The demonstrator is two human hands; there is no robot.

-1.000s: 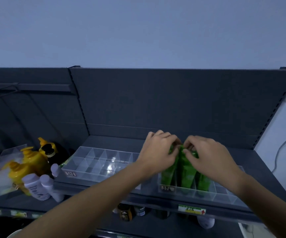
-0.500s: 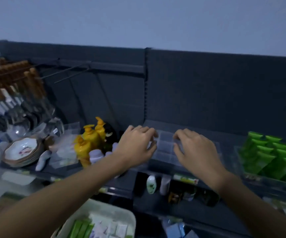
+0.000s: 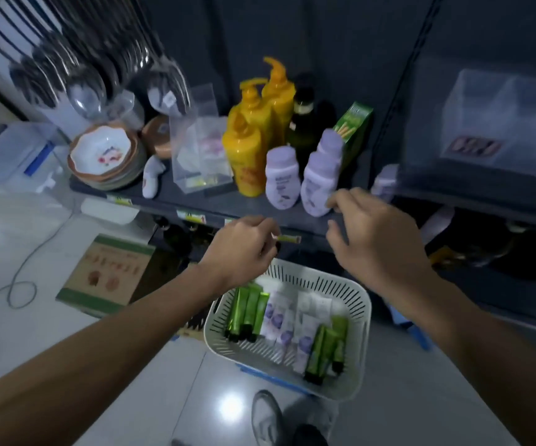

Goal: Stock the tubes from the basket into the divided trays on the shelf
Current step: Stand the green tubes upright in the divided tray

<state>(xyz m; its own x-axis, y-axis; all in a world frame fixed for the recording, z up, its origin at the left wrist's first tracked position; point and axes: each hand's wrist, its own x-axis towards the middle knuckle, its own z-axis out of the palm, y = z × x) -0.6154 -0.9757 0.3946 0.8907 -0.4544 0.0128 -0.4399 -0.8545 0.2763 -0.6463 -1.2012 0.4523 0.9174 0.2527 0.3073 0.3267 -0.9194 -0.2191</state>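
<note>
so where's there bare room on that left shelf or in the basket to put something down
On the shelf, the front strip between the clear boxes and the lilac bottles is bare; behind, yellow pump bottles crowd it. In the basket, the near left corner is bare; green tubes and white tubes fill the rest.

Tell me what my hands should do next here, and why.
Probably lower the left hand into the white basket and pick up a green tube. Both hands look empty, the right hand hovers open above the basket, and green and white tubes lie in it unstocked.
</note>
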